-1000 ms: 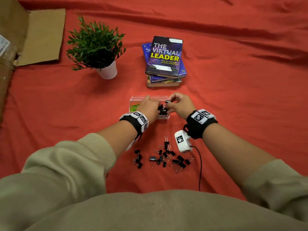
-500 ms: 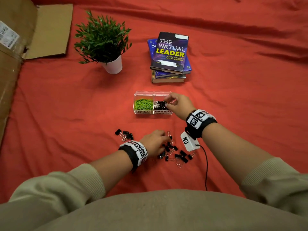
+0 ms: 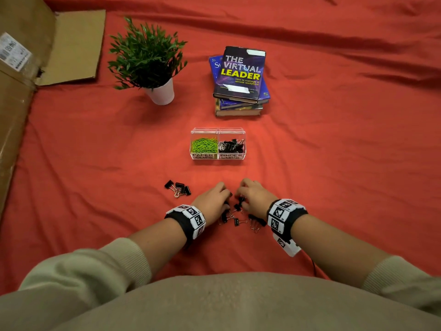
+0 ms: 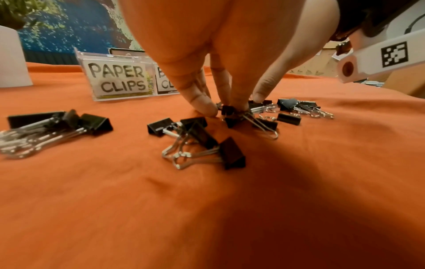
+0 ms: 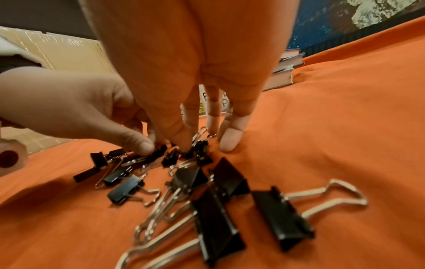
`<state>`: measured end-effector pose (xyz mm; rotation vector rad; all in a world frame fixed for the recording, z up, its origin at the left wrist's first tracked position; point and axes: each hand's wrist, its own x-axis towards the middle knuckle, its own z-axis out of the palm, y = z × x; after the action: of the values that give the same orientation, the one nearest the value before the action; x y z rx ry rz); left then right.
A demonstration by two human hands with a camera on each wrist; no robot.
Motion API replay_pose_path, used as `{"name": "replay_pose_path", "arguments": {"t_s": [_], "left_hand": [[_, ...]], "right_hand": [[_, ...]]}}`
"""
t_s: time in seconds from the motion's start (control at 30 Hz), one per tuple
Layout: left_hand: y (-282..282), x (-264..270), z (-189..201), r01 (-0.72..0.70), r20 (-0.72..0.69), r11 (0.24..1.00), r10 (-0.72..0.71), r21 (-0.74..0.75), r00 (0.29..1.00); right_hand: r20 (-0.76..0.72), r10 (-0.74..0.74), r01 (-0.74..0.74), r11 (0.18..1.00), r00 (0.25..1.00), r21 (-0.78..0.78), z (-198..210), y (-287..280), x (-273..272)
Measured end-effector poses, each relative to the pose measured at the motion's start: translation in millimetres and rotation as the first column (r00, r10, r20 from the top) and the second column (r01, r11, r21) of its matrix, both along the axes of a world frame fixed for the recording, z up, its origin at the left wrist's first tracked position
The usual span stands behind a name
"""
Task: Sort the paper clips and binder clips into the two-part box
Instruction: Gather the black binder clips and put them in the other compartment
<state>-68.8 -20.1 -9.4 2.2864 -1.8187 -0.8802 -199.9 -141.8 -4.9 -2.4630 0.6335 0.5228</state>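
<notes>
The clear two-part box (image 3: 217,156) stands mid-cloth, with green paper clips (image 3: 204,145) in its left half and black binder clips (image 3: 231,145) in its right half. Near me, several loose binder clips (image 3: 235,217) lie in a pile on the red cloth. Both hands are down on that pile, fingertips almost meeting. My left hand (image 3: 223,199) pinches a small binder clip (image 4: 227,110) between thumb and fingers (image 4: 202,105). My right hand (image 3: 241,195) has thumb and forefinger closed on another binder clip (image 5: 199,147); its other fingers (image 5: 230,139) touch the cloth.
A separate small group of binder clips (image 3: 177,187) lies left of the pile. Behind the box are a stack of books (image 3: 239,80) and a potted plant (image 3: 149,60). A cardboard box (image 3: 21,91) runs along the left edge. A black cable (image 3: 313,266) trails from my right wrist.
Both hands have left the box and come back to the loose pile: the left first, then the right. The box now stands unobstructed.
</notes>
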Motion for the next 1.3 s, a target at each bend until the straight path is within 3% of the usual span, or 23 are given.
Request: {"name": "replay_pose_path", "arguments": {"t_s": [0.23,0.5,0.6,0.7,0.8,0.9,1.0,1.2,1.3], "left_hand": [[4.7,9.5,-2.2,0.025,-0.057,1.0,-0.024,0.011,0.998],[0.3,14.3,-0.2,0.083,0.018,0.996,-0.084,0.022,0.996],[-3.4,16.0,0.0,0.069,0.019,0.998,-0.069,0.004,0.997],[-7.3,19.3,2.2,0.081,0.025,0.996,-0.081,0.025,0.996],[-9.1,21.4,3.0,0.086,0.04,0.996,-0.086,0.023,0.995],[-10.4,19.7,4.3,0.097,0.075,0.993,-0.102,0.065,0.992],[-11.2,16.2,5.7,0.095,0.105,0.989,-0.107,0.11,0.989],[-11.0,21.0,2.0,0.039,0.065,0.996,-0.044,0.08,0.997],[-10.6,27.9,0.4,0.008,0.036,0.998,-0.01,0.066,0.999]], "right_hand": [[0.094,-0.065,0.062,0.997,0.993,0.039,-4.5,9.0,-7.2],[0.141,-0.034,0.036,0.999,0.989,-0.012,-6.8,13.0,-7.2],[0.165,-0.214,0.197,0.974,0.963,0.111,-7.4,5.6,-5.1],[0.156,-0.515,0.46,0.84,0.843,0.286,-4.5,-6.0,2.4],[0.197,-0.643,0.54,0.744,0.74,0.394,10.9,-26.5,21.9],[0.316,-0.606,0.5,0.789,0.73,0.358,31.5,-51.4,50.0],[0.375,-0.501,0.441,0.865,0.779,0.24,41.8,-71.7,77.4],[0.3,-0.266,0.265,0.963,0.916,0.043,39.0,-84.9,102.5],[0.31,-0.186,0.197,0.98,0.933,-0.006,40.3,-79.8,100.5]]}}
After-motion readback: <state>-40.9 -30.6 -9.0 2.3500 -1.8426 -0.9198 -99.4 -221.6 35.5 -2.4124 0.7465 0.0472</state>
